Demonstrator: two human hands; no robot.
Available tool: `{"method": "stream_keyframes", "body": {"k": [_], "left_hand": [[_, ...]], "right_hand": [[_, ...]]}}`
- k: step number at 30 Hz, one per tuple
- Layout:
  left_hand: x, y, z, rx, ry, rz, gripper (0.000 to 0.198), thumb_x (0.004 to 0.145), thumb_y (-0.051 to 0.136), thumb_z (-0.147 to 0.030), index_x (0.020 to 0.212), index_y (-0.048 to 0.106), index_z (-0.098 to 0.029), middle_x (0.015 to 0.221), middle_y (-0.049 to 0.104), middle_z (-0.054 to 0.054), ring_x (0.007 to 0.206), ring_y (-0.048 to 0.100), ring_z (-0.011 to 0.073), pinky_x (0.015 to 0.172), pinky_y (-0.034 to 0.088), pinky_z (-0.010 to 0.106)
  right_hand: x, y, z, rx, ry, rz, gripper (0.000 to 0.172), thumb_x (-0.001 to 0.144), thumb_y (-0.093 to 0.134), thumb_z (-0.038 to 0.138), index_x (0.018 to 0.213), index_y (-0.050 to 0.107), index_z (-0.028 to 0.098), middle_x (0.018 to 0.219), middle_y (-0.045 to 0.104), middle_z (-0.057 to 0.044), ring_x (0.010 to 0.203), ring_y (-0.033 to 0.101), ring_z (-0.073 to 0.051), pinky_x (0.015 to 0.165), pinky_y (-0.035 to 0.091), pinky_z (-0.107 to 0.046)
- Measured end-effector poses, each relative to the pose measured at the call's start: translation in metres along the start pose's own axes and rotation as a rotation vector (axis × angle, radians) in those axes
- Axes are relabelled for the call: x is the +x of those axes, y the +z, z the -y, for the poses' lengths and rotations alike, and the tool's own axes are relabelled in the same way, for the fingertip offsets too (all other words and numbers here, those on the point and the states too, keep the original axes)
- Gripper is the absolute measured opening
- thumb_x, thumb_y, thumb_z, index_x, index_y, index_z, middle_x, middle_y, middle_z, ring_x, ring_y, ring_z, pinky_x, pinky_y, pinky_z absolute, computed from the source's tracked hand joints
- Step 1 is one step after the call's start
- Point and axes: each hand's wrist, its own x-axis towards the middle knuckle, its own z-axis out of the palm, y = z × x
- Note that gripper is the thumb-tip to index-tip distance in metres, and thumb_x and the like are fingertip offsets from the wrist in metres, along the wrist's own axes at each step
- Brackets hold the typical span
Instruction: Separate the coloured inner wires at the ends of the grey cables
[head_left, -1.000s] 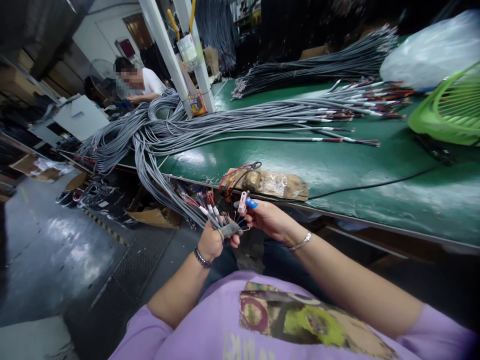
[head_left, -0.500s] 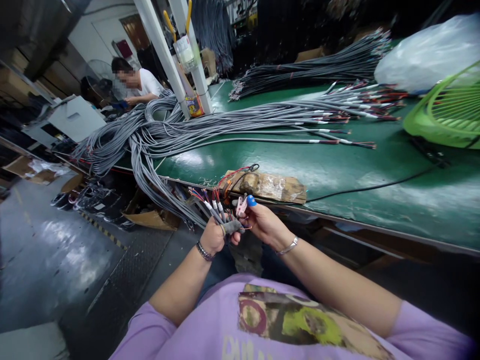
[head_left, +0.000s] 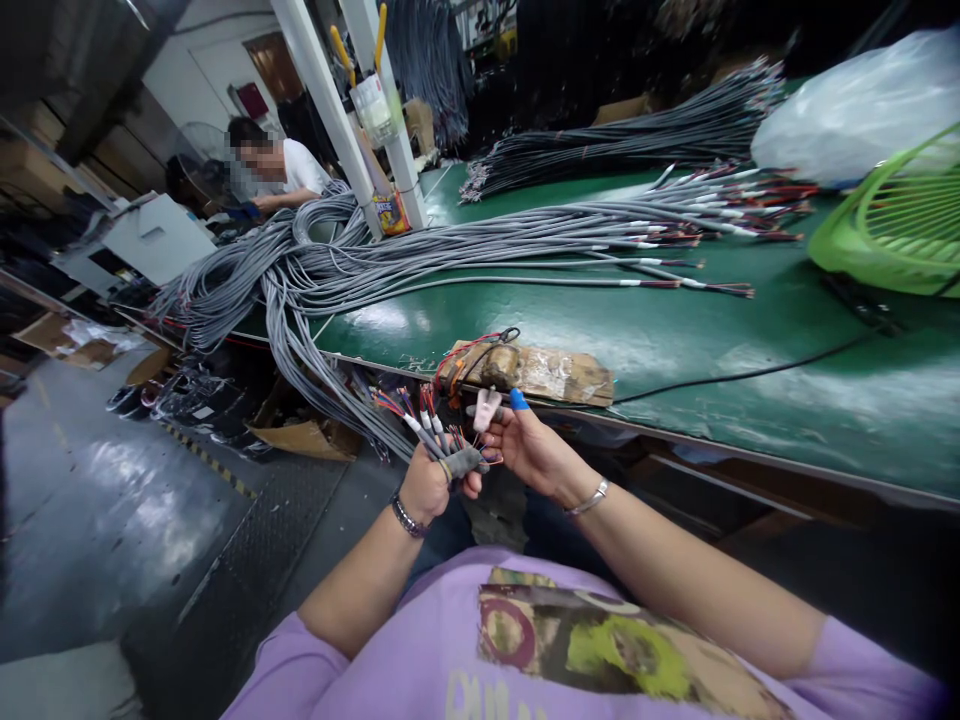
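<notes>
My left hand is closed around several grey cables whose stripped ends fan out in red, blue and other coloured wires; its thumb has a grey covering. Close to those wire ends is my right hand, thumb raised in a blue finger cover and apart from the curled fingers. A small pink clip-like piece sits at its fingertips, by the bench edge. Whether the fingers touch it or a wire is hard to make out. Behind it, a worn wooden block with clear tape lies on the bench edge.
Long grey cables stretch over the green bench and hang off its front. Darker cables lie behind. At right are a green fan and a white plastic bag. A co-worker sits at far left.
My right thumb has lifted off the pink piece and swung right, parting from the fingers. The right wrist has shifted slightly right and down. My left hand still grips the cables.
</notes>
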Motion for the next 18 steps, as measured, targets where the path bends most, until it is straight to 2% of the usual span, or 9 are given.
{"method": "stream_keyframes", "body": {"k": [3, 7, 11, 18], "left_hand": [[-0.011, 0.004, 0.007, 0.026, 0.071, -0.051, 0.033, 0.067, 0.074, -0.044, 0.064, 0.065, -0.012, 0.046, 0.061, 0.001, 0.037, 0.054, 0.0096, 0.038, 0.043, 0.02], [-0.018, 0.012, 0.009, 0.036, 0.14, -0.129, 0.031, 0.071, 0.07, -0.042, 0.064, 0.065, -0.012, 0.048, 0.061, 0.0, 0.039, 0.053, 0.0085, 0.04, 0.044, 0.019], [-0.016, 0.017, 0.004, -0.019, 0.16, -0.193, 0.03, 0.069, 0.072, -0.042, 0.064, 0.064, -0.013, 0.048, 0.06, -0.001, 0.039, 0.053, 0.0084, 0.039, 0.044, 0.019], [-0.011, 0.021, 0.0, -0.046, 0.127, -0.21, 0.033, 0.066, 0.073, -0.043, 0.063, 0.063, -0.012, 0.048, 0.06, 0.0, 0.038, 0.052, 0.0086, 0.039, 0.046, 0.02]], "right_hand": [[-0.002, 0.003, 0.003, 0.004, 0.014, 0.047, 0.038, 0.078, 0.061, 0.053, 0.086, 0.065, 0.016, 0.075, 0.063, -0.003, 0.06, 0.053, -0.011, 0.056, 0.047, -0.024], [-0.003, 0.007, 0.001, -0.075, -0.118, 0.037, 0.022, 0.075, 0.07, 0.037, 0.079, 0.065, 0.016, 0.071, 0.06, 0.0, 0.059, 0.05, -0.008, 0.054, 0.045, -0.021], [-0.003, 0.007, -0.001, -0.108, -0.168, 0.024, 0.025, 0.074, 0.07, 0.041, 0.076, 0.065, 0.016, 0.068, 0.058, 0.001, 0.057, 0.048, -0.008, 0.051, 0.043, -0.021], [0.0, 0.006, -0.001, -0.143, -0.172, -0.019, 0.034, 0.071, 0.07, 0.05, 0.075, 0.066, 0.017, 0.063, 0.057, 0.001, 0.055, 0.047, -0.009, 0.051, 0.042, -0.022]]}}
